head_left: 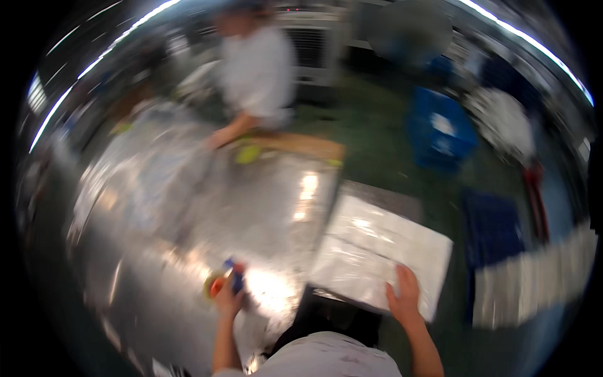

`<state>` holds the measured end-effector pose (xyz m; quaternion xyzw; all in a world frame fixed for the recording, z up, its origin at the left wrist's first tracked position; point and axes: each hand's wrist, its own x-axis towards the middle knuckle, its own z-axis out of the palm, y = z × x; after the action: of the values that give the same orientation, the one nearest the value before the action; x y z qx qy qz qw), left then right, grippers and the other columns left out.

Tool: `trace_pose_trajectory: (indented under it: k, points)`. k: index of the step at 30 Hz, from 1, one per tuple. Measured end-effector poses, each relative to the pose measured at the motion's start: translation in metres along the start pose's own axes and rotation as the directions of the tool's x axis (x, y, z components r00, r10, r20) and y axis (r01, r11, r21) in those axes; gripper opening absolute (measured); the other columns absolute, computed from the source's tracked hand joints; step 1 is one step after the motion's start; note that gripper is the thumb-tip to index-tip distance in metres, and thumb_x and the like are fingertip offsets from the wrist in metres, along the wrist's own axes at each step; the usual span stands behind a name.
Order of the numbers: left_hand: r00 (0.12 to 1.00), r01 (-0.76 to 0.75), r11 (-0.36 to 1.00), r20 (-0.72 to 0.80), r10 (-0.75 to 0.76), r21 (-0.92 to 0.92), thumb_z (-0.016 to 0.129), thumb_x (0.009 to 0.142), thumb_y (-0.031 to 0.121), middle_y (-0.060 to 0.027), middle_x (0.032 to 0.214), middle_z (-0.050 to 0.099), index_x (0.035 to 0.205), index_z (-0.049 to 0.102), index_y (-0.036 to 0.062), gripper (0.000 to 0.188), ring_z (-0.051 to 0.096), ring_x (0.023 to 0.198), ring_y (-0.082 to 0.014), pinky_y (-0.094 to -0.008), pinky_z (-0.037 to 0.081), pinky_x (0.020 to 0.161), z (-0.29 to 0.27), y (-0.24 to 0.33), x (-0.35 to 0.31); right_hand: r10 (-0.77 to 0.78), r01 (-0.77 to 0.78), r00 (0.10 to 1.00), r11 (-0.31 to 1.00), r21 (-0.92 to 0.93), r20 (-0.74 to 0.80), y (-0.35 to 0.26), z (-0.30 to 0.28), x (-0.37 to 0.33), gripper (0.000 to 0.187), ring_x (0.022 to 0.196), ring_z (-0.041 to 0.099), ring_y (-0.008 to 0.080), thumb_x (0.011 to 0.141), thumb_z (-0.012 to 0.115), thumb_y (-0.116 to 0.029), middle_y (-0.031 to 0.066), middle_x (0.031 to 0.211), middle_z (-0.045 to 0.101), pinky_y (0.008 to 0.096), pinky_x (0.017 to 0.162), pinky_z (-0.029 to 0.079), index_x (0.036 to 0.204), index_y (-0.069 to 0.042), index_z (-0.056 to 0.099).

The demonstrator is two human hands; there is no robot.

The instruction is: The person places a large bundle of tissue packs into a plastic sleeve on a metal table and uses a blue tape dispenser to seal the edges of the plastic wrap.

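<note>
My left hand is closed around a tape dispenser with blue and red parts and a yellowish roll, just above the shiny metal table. To its right lies a flat, white, plastic-wrapped bundle with a glossy surface and a crease across it. My right hand rests on the near right part of that bundle, thumb and fingers apart, gripping nothing. Motion blur smears the fine detail of both hands and the dispenser.
Clear plastic sheeting covers the table's far left. Across the table stands a person in white, one hand at its far edge. A blue crate, a dark blue stack and white bundles stand at the right.
</note>
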<state>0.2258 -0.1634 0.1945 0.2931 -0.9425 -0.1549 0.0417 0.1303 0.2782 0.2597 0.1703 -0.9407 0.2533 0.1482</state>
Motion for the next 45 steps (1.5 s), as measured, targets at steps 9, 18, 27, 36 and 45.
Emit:
trace_pose_trajectory:
  k: [9,18,27,36,45]
  points:
    - [0.933,-0.082,0.996,0.353,0.063,0.038,0.05,0.084,0.058,-0.0197,0.098,0.066,0.113,0.062,0.0046,0.062,0.061,0.089,-0.0342,-0.0423,0.046,0.078,-0.046,0.04,0.026,0.188,-0.204,0.977,0.962,-0.182,-0.101,0.026,0.033,-0.009,0.051,0.119,0.042,0.0307,0.08,0.06,-0.024,0.017,0.133,0.042,0.0453,0.096,0.035,0.125,-0.003,0.048]
    - [0.559,-0.742,0.468,-0.057,0.827,-0.481,0.062,0.082,0.026,-0.021,0.126,0.052,0.131,0.044,0.0004,0.058,0.047,0.117,-0.0374,-0.0434,0.035,0.099,0.03,0.295,0.068,0.265,-0.273,0.958,0.96,-0.069,-0.105,0.024,0.026,-0.018,0.049,0.12,0.041,0.0311,0.083,0.058,-0.023,0.0184,0.131,0.043,0.0418,0.099,0.033,0.124,0.0,0.046]
    - [0.38,-0.897,0.376,0.033,0.925,-0.232,0.055,0.085,0.024,-0.0208,0.137,0.041,0.125,0.047,-0.0042,0.05,0.033,0.129,-0.0354,-0.0471,0.022,0.106,0.089,0.34,0.043,0.246,-0.267,0.945,0.961,-0.075,-0.217,0.029,0.032,-0.024,0.047,0.119,0.042,0.0283,0.081,0.059,-0.023,0.0168,0.127,0.047,0.0388,0.1,0.032,0.118,0.002,0.05]
    - [0.361,-0.887,0.302,-0.117,0.925,-0.349,0.054,0.083,0.009,-0.0218,0.127,0.049,0.118,0.051,-0.0064,0.038,0.043,0.118,-0.037,-0.0451,0.029,0.1,0.09,0.335,0.045,0.245,-0.259,0.948,0.965,-0.047,-0.202,0.029,0.03,-0.024,0.047,0.12,0.042,0.029,0.081,0.06,-0.022,0.0179,0.129,0.045,0.0401,0.099,0.033,0.12,0.003,0.048]
    - [0.378,-0.867,0.328,-0.066,0.923,-0.376,0.054,0.084,0.013,-0.0206,0.129,0.048,0.119,0.051,-0.0055,0.039,0.04,0.123,-0.0365,-0.0457,0.026,0.103,0.09,0.336,0.043,0.254,-0.267,0.945,0.963,-0.037,-0.205,0.029,0.028,-0.027,0.047,0.12,0.043,0.0293,0.081,0.06,-0.022,0.0176,0.128,0.046,0.0402,0.099,0.033,0.12,0.002,0.049]
